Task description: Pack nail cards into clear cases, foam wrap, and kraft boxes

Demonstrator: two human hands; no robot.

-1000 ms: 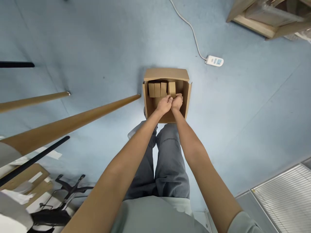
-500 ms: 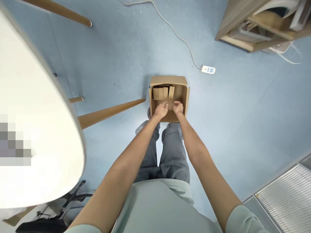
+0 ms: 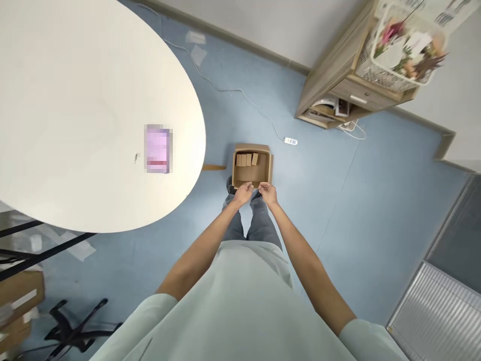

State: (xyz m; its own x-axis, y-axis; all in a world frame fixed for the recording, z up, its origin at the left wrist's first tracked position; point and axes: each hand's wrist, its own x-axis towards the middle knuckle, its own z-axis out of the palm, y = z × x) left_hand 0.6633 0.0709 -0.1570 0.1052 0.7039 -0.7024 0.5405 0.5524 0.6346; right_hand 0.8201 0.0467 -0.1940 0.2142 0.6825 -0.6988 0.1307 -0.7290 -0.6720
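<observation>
A cardboard box [image 3: 252, 175] stands unsealed on the floor in front of my feet. Several small brown cartons [image 3: 246, 160] line its far side from the left; the rightmost one leans slightly. My left hand [image 3: 244, 193] hangs over the box's near edge, fingers curled in, with nothing visible in it. Beside it, a little to the right, my right hand [image 3: 268, 192] is also loosely closed, and I see no object in its fingers. The two hands are apart, and the height between them and the box is hard to judge.
A white round-edged table [image 3: 112, 90] is on my left, bearing a blurred pink item [image 3: 158, 149]. A power strip [image 3: 290, 141] with its cord lies beyond the box. A wooden cabinet [image 3: 334, 75] carries a basket of flowers [image 3: 404, 50]. A black chair base [image 3: 71, 328] is lower left.
Both hands have come back out of the box toward me, to its near edge. My view has risen, showing more of the table, wall and cabinet. The small cartons stay in place.
</observation>
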